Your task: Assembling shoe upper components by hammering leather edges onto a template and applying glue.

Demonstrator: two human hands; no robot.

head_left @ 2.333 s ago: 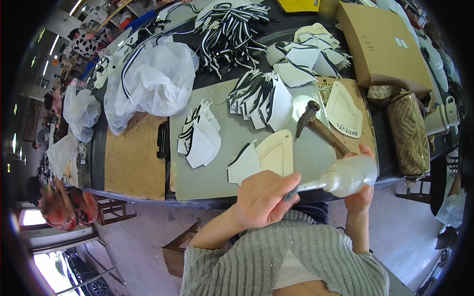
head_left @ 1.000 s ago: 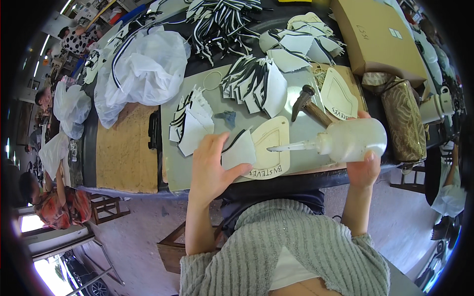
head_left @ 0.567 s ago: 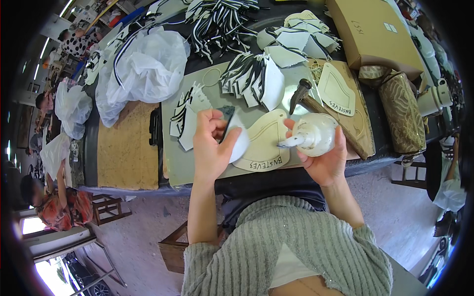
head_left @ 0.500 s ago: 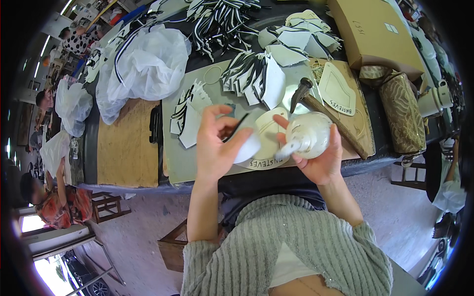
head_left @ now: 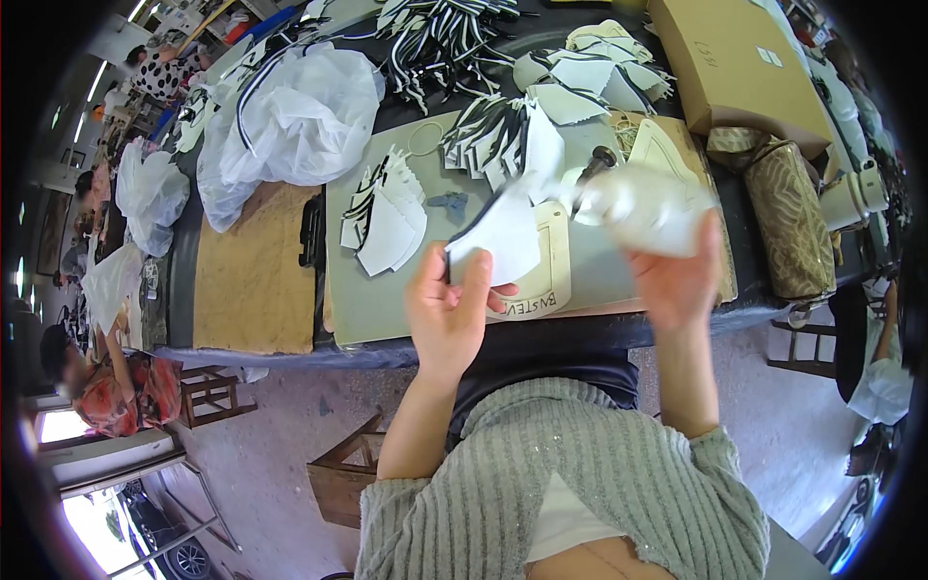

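My left hand (head_left: 449,314) pinches a white cut piece with a black edge (head_left: 505,237), holding it up over the front of the work board (head_left: 372,314). In my right hand (head_left: 677,285) is a white squeeze bottle (head_left: 662,208), smeared by motion, its nozzle pointing left at the top edge of the piece. Whether the nozzle touches the piece I cannot tell. Below the piece lies a cream pattern template (head_left: 553,275), partly covered by it. Behind the bottle, a hammer (head_left: 601,159) shows only its head.
White black-edged pieces lie in a fan (head_left: 391,208) at the left and a stack (head_left: 498,135) behind. A crumpled plastic bag (head_left: 309,116), black and white strips (head_left: 445,39), a cardboard box (head_left: 735,77) and a patterned pouch (head_left: 785,217) surround the board. A person in orange clothing (head_left: 126,387) sits far left.
My left hand has turned the white piece up and outward, so its broad face shows. My right hand has moved right, swinging the bottle up so its nozzle meets the piece's edge in view.
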